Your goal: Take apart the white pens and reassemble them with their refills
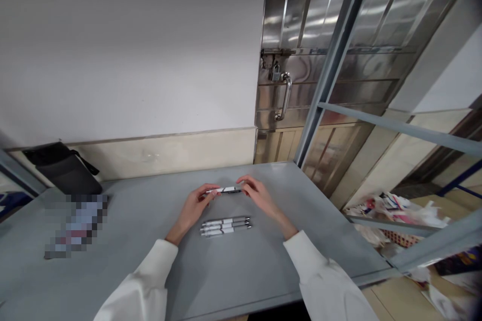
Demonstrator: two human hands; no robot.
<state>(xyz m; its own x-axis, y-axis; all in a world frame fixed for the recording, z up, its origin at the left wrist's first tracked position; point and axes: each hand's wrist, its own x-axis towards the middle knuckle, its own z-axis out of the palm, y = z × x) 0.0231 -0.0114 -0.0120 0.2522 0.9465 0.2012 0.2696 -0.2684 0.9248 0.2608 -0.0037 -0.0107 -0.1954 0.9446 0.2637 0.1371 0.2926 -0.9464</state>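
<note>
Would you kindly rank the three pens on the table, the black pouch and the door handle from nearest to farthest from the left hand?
1. three pens, just beside the left hand.
2. black pouch, far left, against the wall.
3. door handle, beyond the table, right.

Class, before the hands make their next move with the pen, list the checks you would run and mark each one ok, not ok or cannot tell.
1. Pen held at both ends: left hand and right hand each pinch one end: ok.
2. Pen level above the table: ok.
3. Three pens lie side by side, apart from the hands: ok.
4. Held pen's cap or tip state: cannot tell.
5. Sleeves off the three pens: ok.
6. Black pouch far from the hands: ok.
</note>
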